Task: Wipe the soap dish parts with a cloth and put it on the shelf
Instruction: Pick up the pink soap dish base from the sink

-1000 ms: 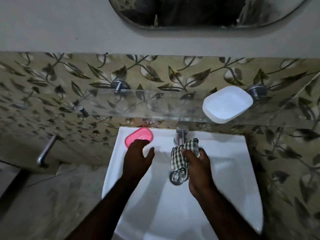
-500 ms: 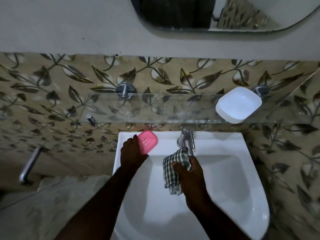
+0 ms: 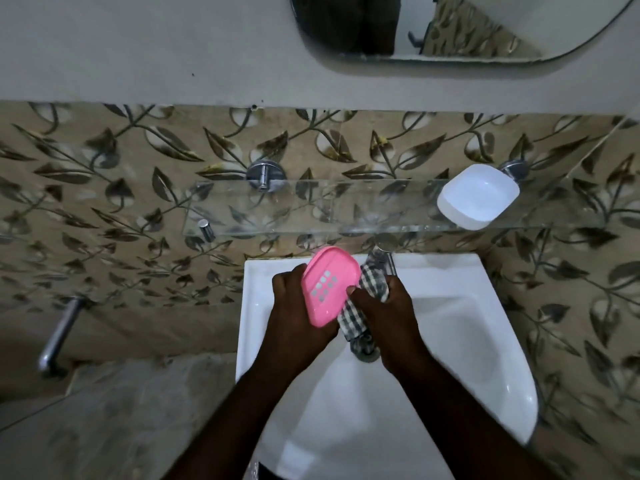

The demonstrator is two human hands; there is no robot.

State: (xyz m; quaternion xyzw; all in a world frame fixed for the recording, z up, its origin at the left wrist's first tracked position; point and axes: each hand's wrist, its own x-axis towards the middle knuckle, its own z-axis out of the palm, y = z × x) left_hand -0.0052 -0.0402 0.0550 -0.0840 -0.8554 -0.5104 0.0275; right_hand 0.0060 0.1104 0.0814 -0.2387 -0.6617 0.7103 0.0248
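My left hand (image 3: 296, 306) grips the pink soap dish tray (image 3: 327, 285), a slotted insert with several drain holes, tilted above the white sink (image 3: 467, 323). My right hand (image 3: 384, 313) holds a checked cloth (image 3: 372, 289) bunched against the tray's right edge, with its loose end hanging down below the tray. The white soap dish base (image 3: 478, 195) sits on the glass shelf (image 3: 311, 209) at the right end, under the mirror.
A chrome tap (image 3: 382, 252) stands at the back of the sink, partly hidden by the cloth. The drain (image 3: 367, 355) lies below the hands. A metal handle (image 3: 57, 337) juts out at the left. The mirror (image 3: 450, 26) hangs above the leaf-patterned tiles.
My left hand has lifted the pink tray from the sink's back left rim and brought it toward the middle. My right hand has moved the cloth up against it.
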